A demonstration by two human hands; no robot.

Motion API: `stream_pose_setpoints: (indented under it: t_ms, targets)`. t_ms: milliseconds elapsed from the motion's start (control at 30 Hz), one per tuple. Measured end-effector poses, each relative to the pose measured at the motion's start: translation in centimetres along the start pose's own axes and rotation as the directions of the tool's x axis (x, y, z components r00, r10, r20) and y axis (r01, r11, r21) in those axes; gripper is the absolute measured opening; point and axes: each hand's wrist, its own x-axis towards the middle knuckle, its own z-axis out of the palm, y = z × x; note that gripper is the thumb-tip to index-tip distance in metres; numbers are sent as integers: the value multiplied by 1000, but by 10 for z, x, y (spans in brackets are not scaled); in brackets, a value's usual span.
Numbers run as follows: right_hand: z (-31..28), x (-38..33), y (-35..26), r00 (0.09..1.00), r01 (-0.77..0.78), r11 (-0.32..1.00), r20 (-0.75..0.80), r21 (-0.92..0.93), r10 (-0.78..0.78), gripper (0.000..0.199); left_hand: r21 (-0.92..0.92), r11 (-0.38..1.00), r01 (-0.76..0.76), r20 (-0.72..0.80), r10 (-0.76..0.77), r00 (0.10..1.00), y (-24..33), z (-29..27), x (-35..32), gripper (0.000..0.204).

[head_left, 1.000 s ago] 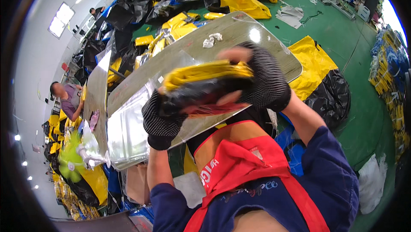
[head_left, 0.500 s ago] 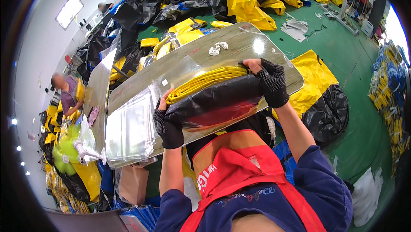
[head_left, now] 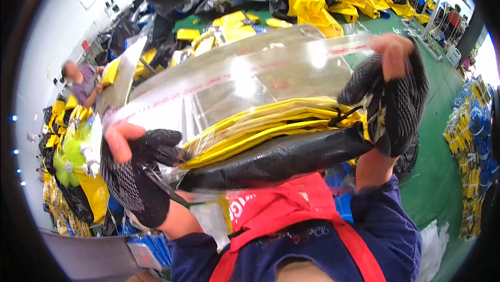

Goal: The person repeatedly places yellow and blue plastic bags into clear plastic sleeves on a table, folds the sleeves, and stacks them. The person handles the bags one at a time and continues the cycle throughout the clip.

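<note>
A folded bundle of yellow and black tarpaulin-like sheet [head_left: 281, 158] is held up in front of my red apron, inside a clear plastic bag [head_left: 237, 76]. The bag's flap, with a printed strip, stretches across above the bundle. My left hand [head_left: 140, 167], in a black fingerless glove with pale dots, closes on the flap's left end. At the right end, my right hand [head_left: 397, 92], gloved alike and slightly blurred, pinches the same flap. A dark cord loops out beside the bundle's yellow right end.
Below the bag lies a grey-brown table [head_left: 278, 81] with a stack of clear bags [head_left: 156, 123] on its left. A green fan [head_left: 67, 162] and a co-worker [head_left: 86, 81] are at left. Yellow and black sheets [head_left: 312, 8] heap at the back; strapped bundles [head_left: 471, 152] stand right.
My hands have left the bundle's two ends and spread apart onto the bag's flap. Bag and bundle have come up closer to me, and the flap is now drawn out taut.
</note>
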Motion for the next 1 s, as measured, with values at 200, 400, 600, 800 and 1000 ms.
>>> stream_pose_setpoints:
  t_ms: [200,400,600,800,1000]
  targets:
    - [-36,7,195,968,-133,897,140,-421,209,22,-78,892,445,441,-369,818,-136,37,37,45]
    - [10,0,302,944,102,452,229,-886,236,21,-174,749,640,412,-535,738,-392,26,38,45]
    - [104,-11,314,582,387,649,719,-656,380,18,-274,707,653,412,-527,743,-336,60,30,42]
    - [140,-2,334,391,729,524,896,-440,209,15,-152,716,682,373,-597,710,-319,52,38,28]
    - [136,-11,346,449,719,575,892,-391,46,14,-71,814,576,478,-479,736,-328,42,36,31]
